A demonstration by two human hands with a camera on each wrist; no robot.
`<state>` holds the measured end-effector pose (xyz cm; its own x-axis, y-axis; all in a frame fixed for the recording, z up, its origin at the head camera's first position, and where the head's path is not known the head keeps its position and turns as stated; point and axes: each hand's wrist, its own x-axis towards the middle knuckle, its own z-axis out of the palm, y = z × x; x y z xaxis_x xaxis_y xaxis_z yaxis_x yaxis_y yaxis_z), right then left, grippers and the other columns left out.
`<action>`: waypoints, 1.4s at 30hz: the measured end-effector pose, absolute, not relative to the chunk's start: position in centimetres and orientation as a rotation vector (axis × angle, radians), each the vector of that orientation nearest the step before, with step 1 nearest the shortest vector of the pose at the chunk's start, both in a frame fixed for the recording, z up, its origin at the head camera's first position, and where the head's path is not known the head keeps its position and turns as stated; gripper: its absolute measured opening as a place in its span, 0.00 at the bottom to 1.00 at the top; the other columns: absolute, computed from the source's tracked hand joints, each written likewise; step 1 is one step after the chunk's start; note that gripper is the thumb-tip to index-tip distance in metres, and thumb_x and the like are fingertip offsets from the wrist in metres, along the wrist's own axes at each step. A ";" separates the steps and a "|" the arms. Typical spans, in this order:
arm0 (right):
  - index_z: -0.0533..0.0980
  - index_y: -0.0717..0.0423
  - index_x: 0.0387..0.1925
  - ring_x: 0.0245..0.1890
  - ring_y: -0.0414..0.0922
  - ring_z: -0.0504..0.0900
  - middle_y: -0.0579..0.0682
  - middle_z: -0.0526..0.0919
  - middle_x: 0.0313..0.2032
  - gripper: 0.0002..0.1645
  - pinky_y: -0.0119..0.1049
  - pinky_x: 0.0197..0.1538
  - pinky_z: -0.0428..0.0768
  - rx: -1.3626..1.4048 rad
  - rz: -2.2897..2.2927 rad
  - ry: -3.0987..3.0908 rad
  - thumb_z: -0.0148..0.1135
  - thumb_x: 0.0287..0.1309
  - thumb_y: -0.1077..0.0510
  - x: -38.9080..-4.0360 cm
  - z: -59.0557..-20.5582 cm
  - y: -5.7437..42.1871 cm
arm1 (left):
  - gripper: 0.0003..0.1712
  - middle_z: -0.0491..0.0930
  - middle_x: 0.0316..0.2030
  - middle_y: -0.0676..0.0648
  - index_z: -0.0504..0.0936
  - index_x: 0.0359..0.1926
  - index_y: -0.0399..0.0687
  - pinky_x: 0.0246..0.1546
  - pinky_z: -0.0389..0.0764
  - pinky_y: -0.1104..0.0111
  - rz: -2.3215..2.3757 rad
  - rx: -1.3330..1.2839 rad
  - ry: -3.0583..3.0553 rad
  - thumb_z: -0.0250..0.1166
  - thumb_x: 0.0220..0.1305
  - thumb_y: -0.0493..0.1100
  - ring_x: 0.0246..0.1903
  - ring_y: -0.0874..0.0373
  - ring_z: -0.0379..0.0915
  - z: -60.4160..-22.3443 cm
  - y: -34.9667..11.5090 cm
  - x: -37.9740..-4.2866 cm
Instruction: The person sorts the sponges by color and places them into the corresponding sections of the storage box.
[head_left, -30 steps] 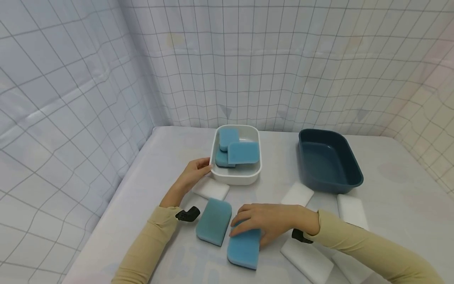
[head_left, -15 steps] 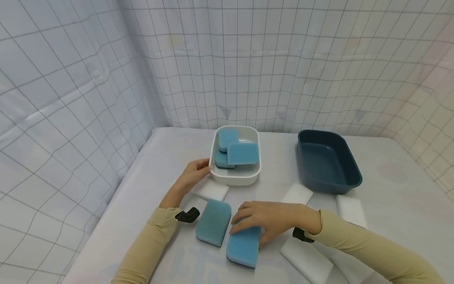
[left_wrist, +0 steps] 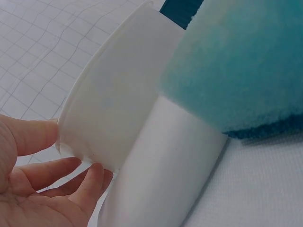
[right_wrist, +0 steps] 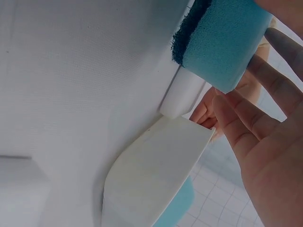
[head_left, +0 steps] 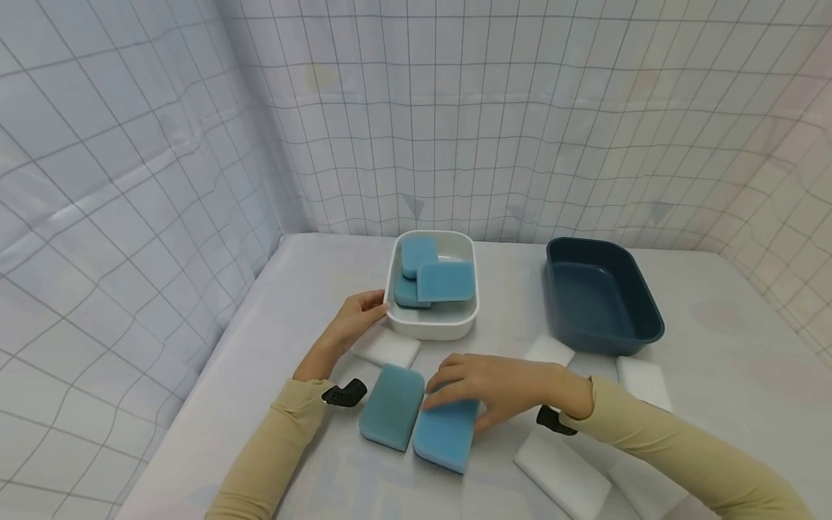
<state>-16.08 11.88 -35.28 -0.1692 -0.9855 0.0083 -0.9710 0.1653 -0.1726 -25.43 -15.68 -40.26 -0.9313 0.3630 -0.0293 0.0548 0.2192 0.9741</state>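
Observation:
My right hand (head_left: 494, 386) holds a blue sponge (head_left: 444, 437) with a dark scouring layer underneath. Its fingers lie over the sponge's upper part, with the thumb at the right edge. In the right wrist view the sponge (right_wrist: 227, 42) sits between thumb and fingers. A teal sponge (head_left: 391, 406) lies just left of it on the table. My left hand (head_left: 354, 318) grips the left rim of a white bin (head_left: 432, 330), in which several blue sponges (head_left: 445, 281) are piled. The left wrist view shows thumb and fingers pinching the bin's wall (left_wrist: 104, 99).
At the back right stands a dark blue bin (head_left: 601, 289). A white sponge (head_left: 388, 347) lies in front of the white bin. More white sponges (head_left: 564, 473) are spread on the right side, partly under the right arm. A grid-patterned curtain (head_left: 487, 123) encloses the table.
My right hand has shifted slightly away from me, taking the blue sponge along with it, a little closer to the teal sponge. The left hand and the white bin have stayed put.

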 end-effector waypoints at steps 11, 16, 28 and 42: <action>0.68 0.41 0.62 0.56 0.42 0.71 0.43 0.74 0.58 0.35 0.35 0.60 0.74 -1.937 -0.254 2.396 0.63 0.54 0.39 -16.9 -34.9 11.9 | 0.30 0.60 0.66 0.30 0.57 0.68 0.30 0.67 0.62 0.50 1.771 0.406 2.246 0.51 0.70 0.39 0.66 0.39 0.58 -40.2 -15.8 -25.4; 0.68 0.42 0.63 0.58 0.42 0.70 0.45 0.73 0.59 0.36 0.37 0.60 0.74 -1.910 -0.264 2.438 0.61 0.54 0.37 -17.5 -34.5 12.1 | 0.29 0.60 0.66 0.30 0.57 0.68 0.30 0.67 0.62 0.50 1.766 0.403 2.253 0.51 0.70 0.38 0.66 0.39 0.58 -40.3 -15.7 -25.5; 0.68 0.44 0.63 0.59 0.44 0.70 0.46 0.73 0.58 0.37 0.40 0.60 0.74 -1.838 -0.322 2.535 0.65 0.52 0.40 -18.6 -34.2 12.4 | 0.29 0.61 0.66 0.31 0.57 0.68 0.31 0.67 0.63 0.51 1.748 0.367 2.274 0.51 0.70 0.39 0.66 0.39 0.59 -40.3 -15.6 -25.5; 0.68 0.49 0.62 0.59 0.47 0.71 0.50 0.74 0.58 0.41 0.44 0.60 0.74 -1.767 -0.442 2.693 0.72 0.45 0.46 -20.4 -34.5 12.9 | 0.29 0.61 0.66 0.31 0.57 0.68 0.30 0.67 0.64 0.52 1.760 0.363 2.268 0.51 0.70 0.38 0.66 0.40 0.59 -40.2 -15.6 -25.2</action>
